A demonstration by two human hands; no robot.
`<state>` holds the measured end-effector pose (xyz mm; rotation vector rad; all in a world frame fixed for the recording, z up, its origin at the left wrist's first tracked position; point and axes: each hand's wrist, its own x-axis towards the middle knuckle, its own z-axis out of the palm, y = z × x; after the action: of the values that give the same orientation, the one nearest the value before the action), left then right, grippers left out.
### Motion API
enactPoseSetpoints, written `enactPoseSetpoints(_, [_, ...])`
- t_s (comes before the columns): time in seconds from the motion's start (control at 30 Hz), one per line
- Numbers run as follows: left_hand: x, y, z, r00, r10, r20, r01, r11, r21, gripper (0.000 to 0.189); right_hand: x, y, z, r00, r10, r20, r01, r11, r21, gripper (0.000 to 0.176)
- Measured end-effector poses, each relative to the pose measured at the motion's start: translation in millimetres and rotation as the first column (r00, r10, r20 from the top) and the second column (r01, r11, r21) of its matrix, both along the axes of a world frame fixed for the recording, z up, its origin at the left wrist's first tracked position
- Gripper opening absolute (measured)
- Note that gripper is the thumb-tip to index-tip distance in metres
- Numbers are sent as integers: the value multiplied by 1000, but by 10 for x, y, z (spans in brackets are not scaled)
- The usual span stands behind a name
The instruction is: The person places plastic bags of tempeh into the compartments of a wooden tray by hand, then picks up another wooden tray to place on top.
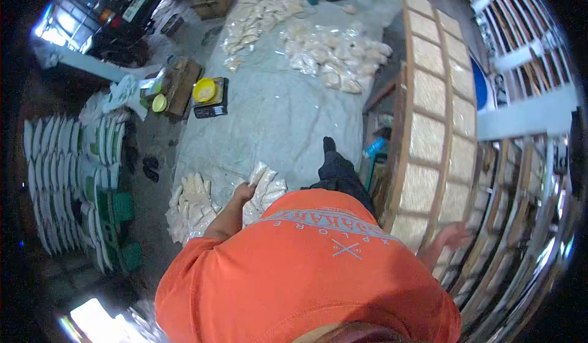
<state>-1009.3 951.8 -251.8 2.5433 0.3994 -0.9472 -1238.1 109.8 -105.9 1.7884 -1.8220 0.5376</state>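
Observation:
I look down over my orange shirt [306, 269] and my dark trouser leg [335, 168]. My left hand [244, 193] is closed on a bunch of clear plastic packets [264, 187] with pale contents, held out above the grey tarp [275, 116]. Just left of it lies a small pile of similar packets [191, 205]. My right hand [451, 236] is blurred, with its fingers spread and nothing in it. It is next to the lower end of a long wooden tray rack [429, 128] filled with pale material.
Bigger heaps of packets [337, 52] lie at the tarp's far end. A yellow-panned scale [208, 92] and cardboard boxes [184, 82] sit at its left edge. Stacked white sacks [55, 159] and green crates [119, 220] line the left. More racks [520, 208] fill the right.

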Motion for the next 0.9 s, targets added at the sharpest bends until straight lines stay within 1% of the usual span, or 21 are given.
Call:
enactPoseSetpoints(0.03, [-85, 308, -314, 988, -71, -139, 77, 996, 41, 85, 719, -62, 99, 976, 191, 102, -184, 980, -75, 51])
enactPoseSetpoints(0.07, [-132, 504, -466, 950, -137, -281, 162, 985, 67, 86, 1464, -3, 260, 879, 430, 208, -399, 900, -175, 54])
enactPoseSetpoints(0.1, [-253, 585, -390, 930, 101, -354, -129, 990, -56, 86, 2211, 55, 421, 715, 644, 272, -587, 764, -268, 59])
enactPoseSetpoints(0.13, [-285, 606, -272, 838, 316, -444, -420, 894, -156, 86, 2913, 183, 491, 605, 743, 285, -679, 669, -302, 60])
enactPoseSetpoints(0.17, [-139, 539, -194, 827, 345, -444, -452, 878, -160, 86, 3637, 330, 571, 476, 829, 295, -756, 556, -344, 62])
enactPoseSetpoints(0.23, [152, 419, -44, 918, 76, -389, -47, 995, 84, 80, 4907, 752, 434, 357, 902, 242, -854, 420, -308, 64])
enactPoseSetpoints(0.27, [253, 458, -383, 932, 0, -362, 31, 996, 80, 76, 5526, 1067, 405, 204, 917, 344, -920, 299, -252, 58])
enactPoseSetpoints(0.3, [409, 385, -455, 976, 6, -217, 3, 999, 42, 76, 6086, 1422, 410, 58, 893, 446, -965, 165, -204, 53])
enactPoseSetpoints(0.33, [598, 287, -505, 997, 17, -69, -16, 1000, 5, 76, 6554, 1809, 514, -40, 877, 479, -998, -12, -62, 52])
enactPoseSetpoints(0.37, [1080, -214, 440, 932, 361, -19, -361, 929, -82, 77, 6980, 2187, 617, -129, 846, 518, -979, -193, 72, 51])
enactPoseSetpoints(0.4, [1322, -330, 373, 885, 466, -6, -458, 867, -196, 72, 7357, 2521, 578, -142, 787, 601, -909, -344, 235, 48])
enactPoseSetpoints(0.43, [1441, -425, 260, 896, 412, 165, -319, 857, -404, 64, 7649, 2825, 449, -129, 727, 675, -789, -487, 375, 45])
enactPoseSetpoints(0.5, [1871, -576, 308, 772, 635, 40, -508, 653, -562, 60, 8239, 3397, -21, -64, 628, 776, -510, -689, 515, 50])
enactPoseSetpoints(0.57, [2171, -454, -82, 747, 664, -48, -588, 624, -515, 59, 8621, 4045, -34, -164, 797, 581, -197, -603, 773, 59])
enactPoseSetpoints(0.63, [2478, -235, -186, 728, 667, -158, -655, 609, -447, 59, 8847, 4547, -214, -134, 832, 539, -29, -547, 837, 66])
enactPoseSetpoints(0.67, [2723, -63, 22, 896, 436, -85, -424, 783, -455, 58, 8908, 4700, -436, -135, 835, 533, 4, -538, 843, 70])
enactPoseSetpoints(0.7, [3029, 121, 107, 987, 163, -1, -147, 885, -442, 58, 9025, 4858, -658, -140, 837, 529, 29, -531, 847, 73])
enactPoseSetpoints(0.73, [3324, 243, -24, 985, 174, -1, -156, 880, -449, 58, 9157, 5025, -771, -150, 839, 523, 33, -524, 851, 73])
enactPoseSetpoints(0.8, [3638, 475, -395, 846, 521, -111, -533, 829, -168, 56, 9255, 5328, -948, -208, 843, 496, 124, -480, 868, 78])
enactPoseSetpoints(0.83, [3892, 707, -471, 939, 322, -117, -339, 923, -180, 57, 9415, 5525, -943, -200, 845, 496, 139, -476, 868, 78])
enactPoseSetpoints(0.9, [4370, 1033, -698, 970, 223, -100, -236, 959, -156, 59, 9727, 5816, -859, -97, 840, 534, -37, -539, 842, 80])
